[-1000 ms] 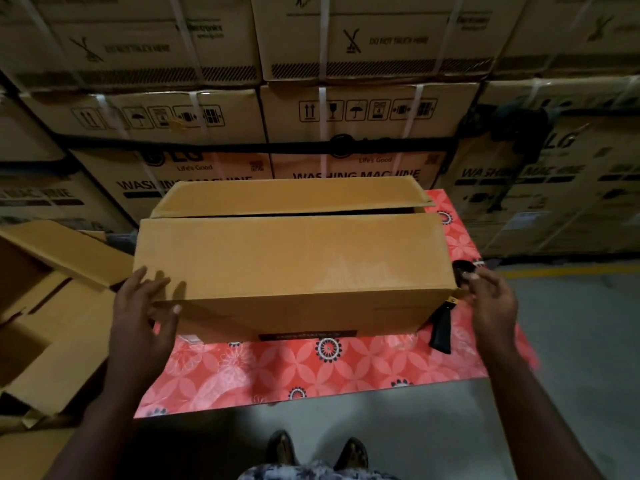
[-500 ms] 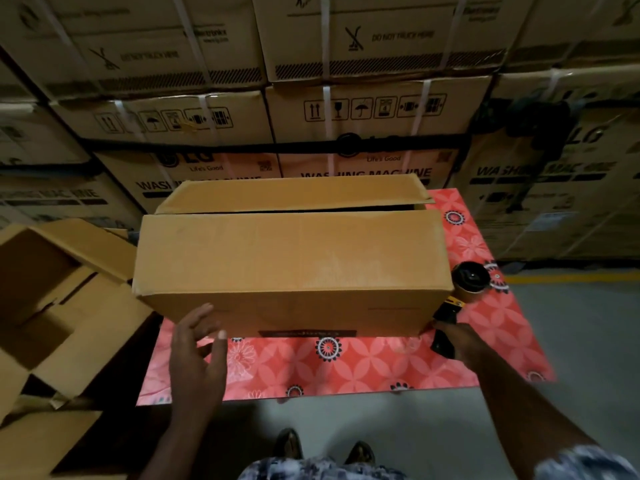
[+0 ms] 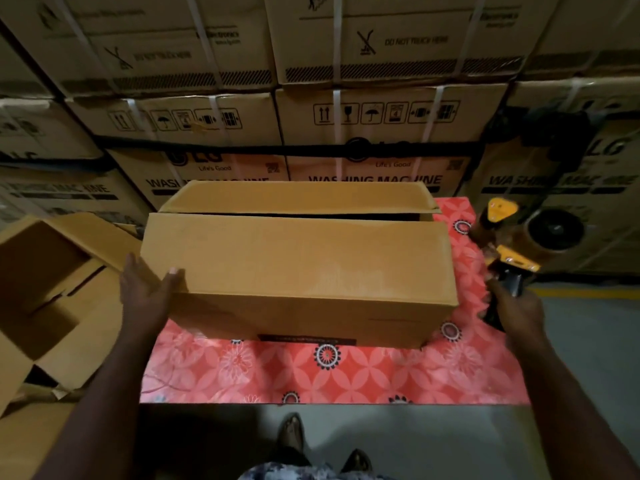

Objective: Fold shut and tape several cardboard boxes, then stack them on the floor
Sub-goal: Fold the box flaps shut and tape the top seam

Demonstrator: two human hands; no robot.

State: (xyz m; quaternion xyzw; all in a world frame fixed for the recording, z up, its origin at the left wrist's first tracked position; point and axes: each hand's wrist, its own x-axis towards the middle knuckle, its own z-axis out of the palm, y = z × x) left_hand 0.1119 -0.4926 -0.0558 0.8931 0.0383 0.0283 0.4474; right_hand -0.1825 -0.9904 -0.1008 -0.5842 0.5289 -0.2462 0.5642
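A gap between the flaps, tape at the ready

The long plain brown cardboard box (image 3: 298, 261) sits on the desk's red flower-patterned cloth (image 3: 346, 375), its two top flaps folded down but parted by a dark slit (image 3: 287, 216). The left hand (image 3: 147, 299) lies flat and unclenched against its near left corner. The right hand (image 3: 512, 306) is grasping the handle of a yellow-and-black tape dispenser (image 3: 509, 237), raised just right of the box. Tape laid over that slit may sag or wrinkle, and with one flat palm bracing, the box could slide on the cloth
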